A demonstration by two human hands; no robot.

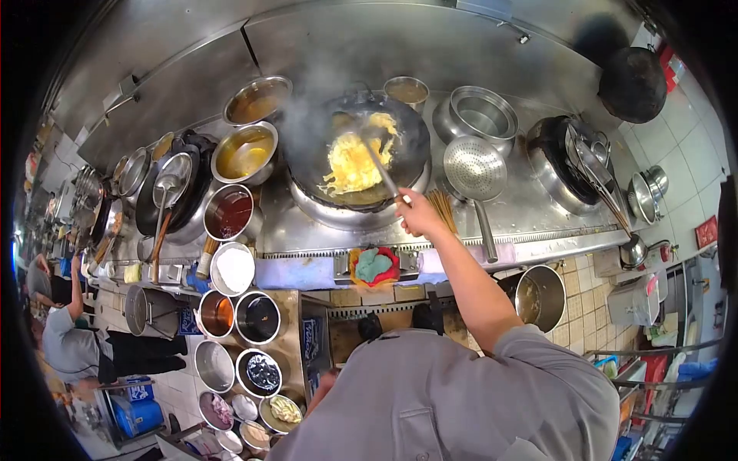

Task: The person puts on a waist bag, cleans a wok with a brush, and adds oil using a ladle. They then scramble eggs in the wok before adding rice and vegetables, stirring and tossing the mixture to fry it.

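My right hand (420, 214) is closed round the handle of a long wok ladle (380, 167), whose far end is blurred in steam. The ladle slants across yellow scrambled egg (350, 165) spread in a large black wok (411, 150). Only a sliver of my left hand (323, 386) shows at my left side, near the food bowls; its fingers are hidden. Right of the wok, a perforated strainer (474, 169) lies with its handle toward me. A bamboo brush (442, 211) rests beside my right wrist.
At left stand a bowl of yellow liquid (244, 154), a pot of red sauce (229, 213) and a bowl of white powder (232, 269). Folded cloths (374, 266) lie on the front edge. A pot (540, 298) sits lower right. Another person (73, 346) stands far left.
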